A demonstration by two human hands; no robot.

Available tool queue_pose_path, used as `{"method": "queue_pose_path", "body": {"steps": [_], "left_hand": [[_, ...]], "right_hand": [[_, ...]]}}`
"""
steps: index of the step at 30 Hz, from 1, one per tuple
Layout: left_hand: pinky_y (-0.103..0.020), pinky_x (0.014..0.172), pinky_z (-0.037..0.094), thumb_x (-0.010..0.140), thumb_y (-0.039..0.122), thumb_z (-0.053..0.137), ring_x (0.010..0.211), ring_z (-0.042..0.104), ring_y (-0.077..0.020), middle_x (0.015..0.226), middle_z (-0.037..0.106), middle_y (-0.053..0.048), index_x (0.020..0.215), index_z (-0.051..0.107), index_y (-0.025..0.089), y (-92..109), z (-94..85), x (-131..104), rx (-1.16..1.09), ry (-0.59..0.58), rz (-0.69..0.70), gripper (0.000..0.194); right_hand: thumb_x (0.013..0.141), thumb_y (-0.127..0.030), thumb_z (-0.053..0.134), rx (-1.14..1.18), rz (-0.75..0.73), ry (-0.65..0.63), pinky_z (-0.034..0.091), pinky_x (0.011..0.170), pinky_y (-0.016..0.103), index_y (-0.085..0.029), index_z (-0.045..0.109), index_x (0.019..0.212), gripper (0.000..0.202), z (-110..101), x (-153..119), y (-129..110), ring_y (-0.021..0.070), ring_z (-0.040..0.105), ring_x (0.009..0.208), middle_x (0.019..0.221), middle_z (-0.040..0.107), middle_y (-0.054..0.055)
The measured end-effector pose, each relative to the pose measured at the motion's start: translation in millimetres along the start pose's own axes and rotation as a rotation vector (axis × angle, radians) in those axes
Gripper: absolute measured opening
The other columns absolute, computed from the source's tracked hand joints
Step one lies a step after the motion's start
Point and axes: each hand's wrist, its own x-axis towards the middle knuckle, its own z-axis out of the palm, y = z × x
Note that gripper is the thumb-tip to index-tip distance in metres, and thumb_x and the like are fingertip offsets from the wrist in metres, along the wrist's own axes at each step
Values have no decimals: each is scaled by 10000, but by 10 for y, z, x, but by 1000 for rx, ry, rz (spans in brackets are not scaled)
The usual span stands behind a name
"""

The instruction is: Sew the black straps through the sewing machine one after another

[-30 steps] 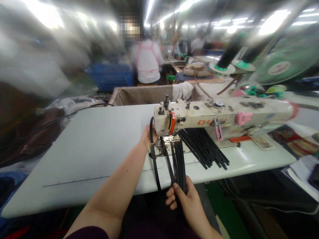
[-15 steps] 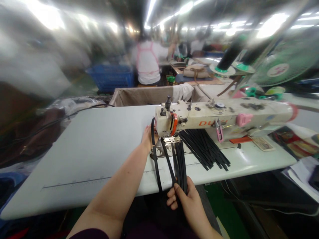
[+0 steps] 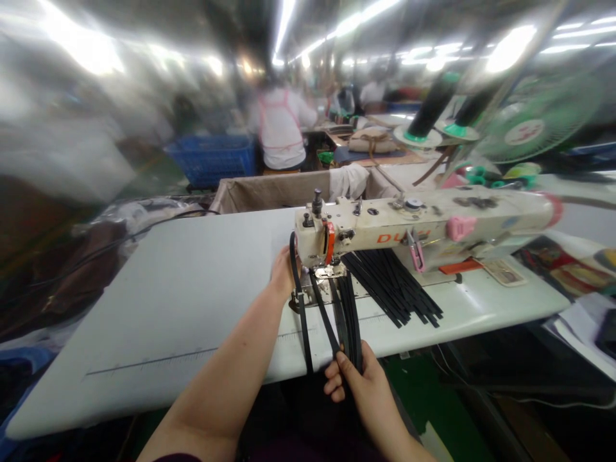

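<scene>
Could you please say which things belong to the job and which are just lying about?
Likely the job's:
black strips in the right hand
loose strip pile
sewing machine, left hand by its head

Likely lying about:
blue crate
white cloth

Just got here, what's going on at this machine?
A person is working at a sewing machine. The right hand grips several black strips near the table's front edge; they run back toward the presser foot area. The left hand is beside the machine's head, its fingers partly hidden, so its grip is unclear. Another bunch of strips lies under the machine's arm, fanning toward the front.
</scene>
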Motion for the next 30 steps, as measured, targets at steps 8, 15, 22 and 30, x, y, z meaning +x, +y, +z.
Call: {"method": "queue_pose_path", "body": {"steps": [8, 15, 22, 30], "left_hand": [[-473, 1077, 576, 959, 207, 591, 1120, 724, -271, 1106, 792, -78, 949, 783, 234, 0, -9, -539, 82, -10, 107, 195], [-575, 1283, 360, 1040, 261, 558, 1343, 634, -268, 1329, 748, -63, 1235, 734, 264, 71, -43, -954, 164, -98, 255, 263], [-585, 1262, 386, 1054, 274, 532, 1382, 614, -275, 1342, 736, -100, 1266, 702, 245, 85, -29, -949, 198, -105, 278, 273], [-569, 1231, 440, 1072, 287, 501, 1354, 637, -282, 1325, 743, -118, 1238, 711, 201, 89, -23, -947, 225, -73, 339, 281]], "right_hand": [[636, -730, 888, -4, 20, -9, 489, 429, 236, -214, 546, 956, 696, -52, -31, -40, 178, 689, 482, 625, 718, -6], [725, -781, 770, -174, 1, -21, 381, 352, 199, -223, 551, 989, 655, -105, -89, -59, 162, 645, 426, 593, 671, -44], [1010, -539, 532, -682, -316, 38, 467, 445, 283, -246, 614, 989, 306, -315, 27, -324, 170, 595, 422, 608, 644, -35], [1011, -251, 532, -1424, -528, 308, 544, 1014, 497, -55, 589, 1386, 427, -497, 632, -849, 414, 671, 1236, 1360, 644, 285]]}}
